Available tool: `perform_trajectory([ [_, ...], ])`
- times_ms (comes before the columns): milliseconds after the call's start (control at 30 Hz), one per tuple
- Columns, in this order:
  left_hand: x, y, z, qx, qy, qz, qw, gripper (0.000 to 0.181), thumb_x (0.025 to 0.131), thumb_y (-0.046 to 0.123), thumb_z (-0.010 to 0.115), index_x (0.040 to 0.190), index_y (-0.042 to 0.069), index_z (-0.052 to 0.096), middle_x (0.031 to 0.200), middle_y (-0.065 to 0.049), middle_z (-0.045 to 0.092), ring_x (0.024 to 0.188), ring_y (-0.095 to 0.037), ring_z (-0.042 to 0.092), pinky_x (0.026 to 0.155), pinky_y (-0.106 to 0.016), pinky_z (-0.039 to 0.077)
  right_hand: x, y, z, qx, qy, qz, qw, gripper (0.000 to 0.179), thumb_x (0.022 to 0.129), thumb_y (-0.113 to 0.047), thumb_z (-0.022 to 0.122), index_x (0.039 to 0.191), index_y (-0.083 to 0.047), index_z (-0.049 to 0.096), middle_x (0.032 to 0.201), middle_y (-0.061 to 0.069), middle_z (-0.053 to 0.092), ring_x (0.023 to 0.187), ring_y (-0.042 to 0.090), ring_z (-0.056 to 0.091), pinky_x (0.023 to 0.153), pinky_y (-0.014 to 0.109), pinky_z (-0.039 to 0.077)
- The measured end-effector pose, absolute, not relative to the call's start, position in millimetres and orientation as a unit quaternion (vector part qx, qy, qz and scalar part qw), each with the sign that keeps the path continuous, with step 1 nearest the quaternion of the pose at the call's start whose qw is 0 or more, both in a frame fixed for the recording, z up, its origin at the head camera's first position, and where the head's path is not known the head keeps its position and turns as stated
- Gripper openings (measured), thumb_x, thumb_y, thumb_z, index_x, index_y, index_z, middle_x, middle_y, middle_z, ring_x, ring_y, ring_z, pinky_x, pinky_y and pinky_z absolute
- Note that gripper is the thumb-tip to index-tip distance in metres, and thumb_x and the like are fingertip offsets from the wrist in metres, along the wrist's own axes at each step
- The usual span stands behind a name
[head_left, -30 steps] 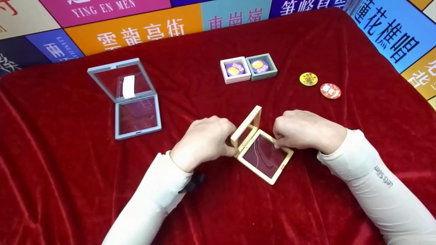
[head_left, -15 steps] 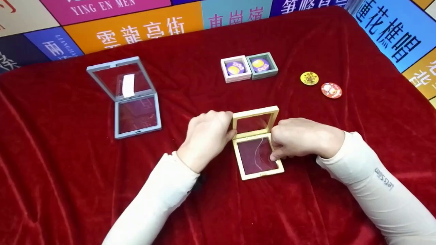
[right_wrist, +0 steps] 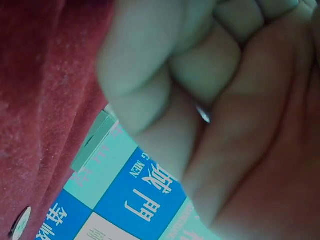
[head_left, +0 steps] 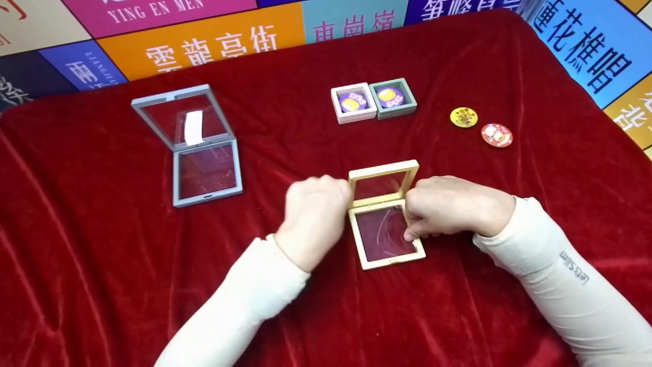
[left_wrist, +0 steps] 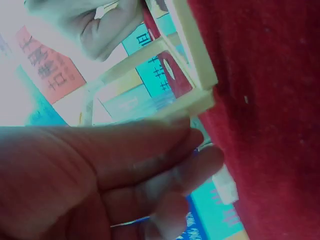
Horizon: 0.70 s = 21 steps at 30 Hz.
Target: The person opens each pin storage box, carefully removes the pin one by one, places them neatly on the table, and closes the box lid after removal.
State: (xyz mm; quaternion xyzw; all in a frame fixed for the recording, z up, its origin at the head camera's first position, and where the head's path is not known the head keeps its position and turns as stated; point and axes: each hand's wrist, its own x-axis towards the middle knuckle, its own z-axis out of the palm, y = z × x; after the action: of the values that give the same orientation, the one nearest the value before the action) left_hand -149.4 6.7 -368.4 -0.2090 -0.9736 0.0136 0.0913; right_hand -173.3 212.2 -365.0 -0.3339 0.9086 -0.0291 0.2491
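Note:
A pale yellow hinged display frame [head_left: 377, 202] stands unfolded on the cloth in the head view, its lid tilted up and clear film [head_left: 379, 232] in its lower half. My right hand [head_left: 453, 204] grips the right edge, thumb on the inner side and fingers curled. In the right wrist view those curled fingers [right_wrist: 145, 85] hide the gripped edge. Beside the hinge's left end is my left hand [head_left: 316, 219]. The left wrist view shows its thumb and fingers [left_wrist: 170, 175] loosely bent by the frame's corner, none wrapped round the bar; whether they touch it is unclear.
A larger blue-grey frame [head_left: 175, 173] stands unfolded at left. Small white [head_left: 338, 111] and green [head_left: 407, 104] frames with purple badges sit together at the back. A yellow badge [head_left: 463, 118] and a red badge [head_left: 496, 135] lie right on the red cloth [head_left: 285, 326].
The yellow frame has turned from a slant to nearly square with me, right hand moving along with it. Over the last half second the left hand has turned and slid down from the lid's corner.

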Motion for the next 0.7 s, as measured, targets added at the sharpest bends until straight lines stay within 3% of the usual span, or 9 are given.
perform_trajectory([
  [133,-129,18,-364,-0.224,-0.962,0.048,0.147,0.015,0.071,0.009,0.066,0.062,0.021,0.066,0.058,0.002,0.064,0.051,-0.018,0.061,0.043,-0.034,0.046,-173,213,-365,-0.332,0.910,-0.028,0.248,0.028,0.073,-0.035,0.076,0.050,-0.027,0.062,0.043,-0.014,0.054,0.047,0.002,0.047,0.049,0.025,0.038],
  [233,-114,26,-363,-0.262,-0.952,0.046,0.151,0.014,0.072,0.020,0.069,0.060,0.024,0.063,0.056,0.005,0.061,0.050,-0.015,0.058,0.041,-0.033,0.043,-174,213,-365,-0.327,0.909,-0.035,0.255,0.029,0.073,-0.034,0.075,0.049,-0.025,0.062,0.043,-0.014,0.054,0.046,0.002,0.047,0.049,0.024,0.037],
  [333,-106,33,-366,-0.313,-0.942,0.044,0.114,0.019,0.077,0.039,0.070,0.066,0.024,0.066,0.063,0.005,0.063,0.057,-0.014,0.060,0.043,-0.033,0.045,-173,213,-366,-0.324,0.909,-0.040,0.259,0.029,0.073,-0.032,0.076,0.049,-0.024,0.062,0.043,-0.013,0.055,0.045,0.003,0.047,0.048,0.024,0.037],
  [433,-104,37,-371,-0.355,-0.930,0.062,0.070,0.036,0.075,0.059,0.067,0.079,0.024,0.070,0.076,0.004,0.066,0.070,-0.014,0.062,0.049,-0.031,0.048,-174,213,-366,-0.325,0.909,-0.041,0.256,0.027,0.073,-0.032,0.076,0.050,-0.024,0.063,0.044,-0.012,0.055,0.045,0.003,0.047,0.048,0.024,0.037],
  [700,-109,39,-380,-0.390,-0.915,0.090,0.045,0.037,0.074,0.056,0.071,0.093,0.025,0.068,0.090,0.003,0.064,0.080,-0.015,0.061,0.052,-0.028,0.050,-175,213,-366,-0.326,0.910,-0.041,0.253,0.030,0.073,-0.034,0.076,0.050,-0.023,0.061,0.043,-0.012,0.054,0.045,0.003,0.047,0.048,0.025,0.037],
])
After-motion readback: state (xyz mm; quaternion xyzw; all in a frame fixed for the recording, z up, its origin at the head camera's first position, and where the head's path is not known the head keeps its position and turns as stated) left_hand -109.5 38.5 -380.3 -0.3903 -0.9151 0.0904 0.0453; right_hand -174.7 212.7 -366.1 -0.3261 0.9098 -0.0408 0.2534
